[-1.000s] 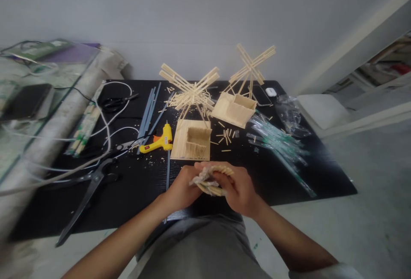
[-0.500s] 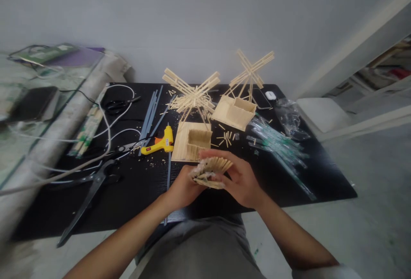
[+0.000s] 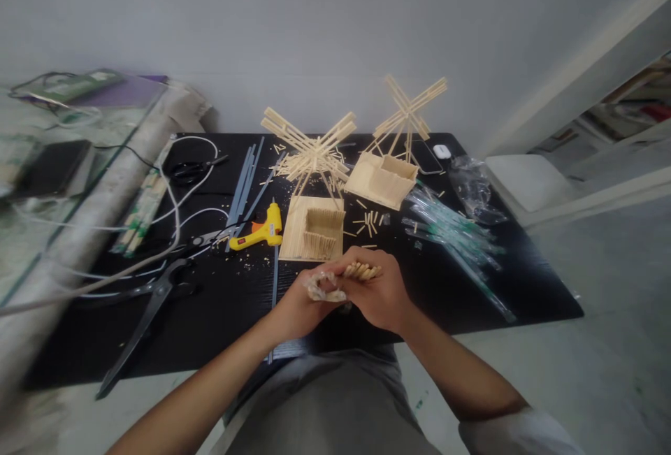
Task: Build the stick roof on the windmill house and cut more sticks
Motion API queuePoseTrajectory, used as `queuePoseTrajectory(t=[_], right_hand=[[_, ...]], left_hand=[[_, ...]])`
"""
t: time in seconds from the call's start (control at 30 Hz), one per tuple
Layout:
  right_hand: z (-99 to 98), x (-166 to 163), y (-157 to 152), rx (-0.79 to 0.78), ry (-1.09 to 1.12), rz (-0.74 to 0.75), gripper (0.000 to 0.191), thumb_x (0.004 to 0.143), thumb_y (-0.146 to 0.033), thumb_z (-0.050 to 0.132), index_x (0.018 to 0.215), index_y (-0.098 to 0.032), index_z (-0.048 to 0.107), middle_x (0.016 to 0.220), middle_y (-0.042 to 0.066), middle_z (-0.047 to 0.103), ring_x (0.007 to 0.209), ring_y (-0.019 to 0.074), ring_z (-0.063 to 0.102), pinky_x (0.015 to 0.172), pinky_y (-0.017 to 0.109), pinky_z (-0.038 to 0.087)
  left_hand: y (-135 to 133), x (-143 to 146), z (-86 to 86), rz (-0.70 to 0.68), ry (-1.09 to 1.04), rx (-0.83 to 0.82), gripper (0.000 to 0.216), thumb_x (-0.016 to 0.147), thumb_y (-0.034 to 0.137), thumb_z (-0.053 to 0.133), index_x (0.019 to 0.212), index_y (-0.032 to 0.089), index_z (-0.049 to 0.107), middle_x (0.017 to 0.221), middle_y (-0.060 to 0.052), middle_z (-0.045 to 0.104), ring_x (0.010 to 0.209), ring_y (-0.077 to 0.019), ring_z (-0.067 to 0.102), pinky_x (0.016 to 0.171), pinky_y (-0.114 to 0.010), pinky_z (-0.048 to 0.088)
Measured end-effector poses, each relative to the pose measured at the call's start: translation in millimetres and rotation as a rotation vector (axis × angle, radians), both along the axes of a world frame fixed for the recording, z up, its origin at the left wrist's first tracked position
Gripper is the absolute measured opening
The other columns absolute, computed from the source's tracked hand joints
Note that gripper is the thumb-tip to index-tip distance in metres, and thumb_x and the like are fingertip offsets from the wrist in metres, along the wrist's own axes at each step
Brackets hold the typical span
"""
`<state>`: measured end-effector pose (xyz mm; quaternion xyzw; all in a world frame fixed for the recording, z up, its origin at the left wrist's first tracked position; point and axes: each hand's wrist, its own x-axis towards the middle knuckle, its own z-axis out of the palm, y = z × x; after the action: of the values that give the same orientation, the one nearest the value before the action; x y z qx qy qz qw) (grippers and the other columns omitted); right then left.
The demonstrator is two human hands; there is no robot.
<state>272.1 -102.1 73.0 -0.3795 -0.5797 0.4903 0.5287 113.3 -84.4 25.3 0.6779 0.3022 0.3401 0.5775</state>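
Close together over the front of the black table, my two hands are both closed. My left hand (image 3: pixel 301 309) grips a whitish, ring-shaped bundle in clear plastic wrap (image 3: pixel 326 289), which looks like stick ends around a hollow middle. In my right hand (image 3: pixel 385 294) is a bunch of thin wooden sticks (image 3: pixel 361 271), ends facing me. Just beyond them stands a stick-built model (image 3: pixel 293 231) with a square base, a small walled box and crossed windmill-like blades (image 3: pixel 314 144). A second, similar windmill model (image 3: pixel 361 182) stands behind to the right.
A yellow glue gun (image 3: pixel 262 230) lies left of the nearer model. Grey-blue strips (image 3: pixel 244 186), scissors (image 3: pixel 191 172), large pliers-like cutters (image 3: pixel 157 294) and white cables (image 3: pixel 175 217) spread across the left. Plastic-wrapped sticks (image 3: pixel 456 235) lie right; short stick pieces (image 3: pixel 371 221) are scattered mid-table.
The fanned bundle of sticks between my hands has parted. A bunch now sits in my right hand, and the wrapped remainder stays in my left. My right hand has turned and closed.
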Motion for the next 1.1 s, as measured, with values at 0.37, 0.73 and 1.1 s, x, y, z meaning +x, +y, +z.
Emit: queuePoseTrajectory(t=[0.37, 0.73, 1.1], right_hand=[[-29.1, 12, -6, -0.04, -0.066, -0.035, 0.017, 0.09, -0.041, 0.081, 0.091, -0.023, 0.083, 0.084, 0.002, 0.083, 0.076, 0.0185, 0.08, 0.071, 0.025, 0.064], [-10.5, 16, 1, 0.088, -0.2, 0.146, 0.018, 0.099, -0.035, 0.07, 0.111, -0.025, 0.079, 0.105, 0.002, 0.084, 0.094, 0.0195, 0.08, 0.089, 0.029, 0.064], [3.1, 6, 5, -0.101, -0.031, 0.198, 0.012, 0.082, -0.027, 0.088, 0.092, -0.022, 0.083, 0.085, -0.001, 0.083, 0.075, 0.0161, 0.079, 0.071, 0.024, 0.063]], left_hand=[[-1, 4, -8.3, -0.122, -0.006, -0.159, 0.024, 0.094, 0.034, 0.068, 0.104, 0.014, 0.076, 0.092, -0.007, 0.078, 0.086, -0.019, 0.068, 0.09, -0.036, 0.058], [1, 1, -8.4, -0.006, 0.038, -0.06, 0.028, 0.082, 0.038, 0.081, 0.102, 0.018, 0.076, 0.094, -0.006, 0.078, 0.093, -0.023, 0.072, 0.09, -0.038, 0.062], [-6, 4, -10.2, -0.003, -0.007, -0.041, 0.033, 0.082, 0.026, 0.078, 0.114, 0.018, 0.074, 0.113, -0.009, 0.078, 0.104, -0.0255, 0.073, 0.104, -0.044, 0.06]])
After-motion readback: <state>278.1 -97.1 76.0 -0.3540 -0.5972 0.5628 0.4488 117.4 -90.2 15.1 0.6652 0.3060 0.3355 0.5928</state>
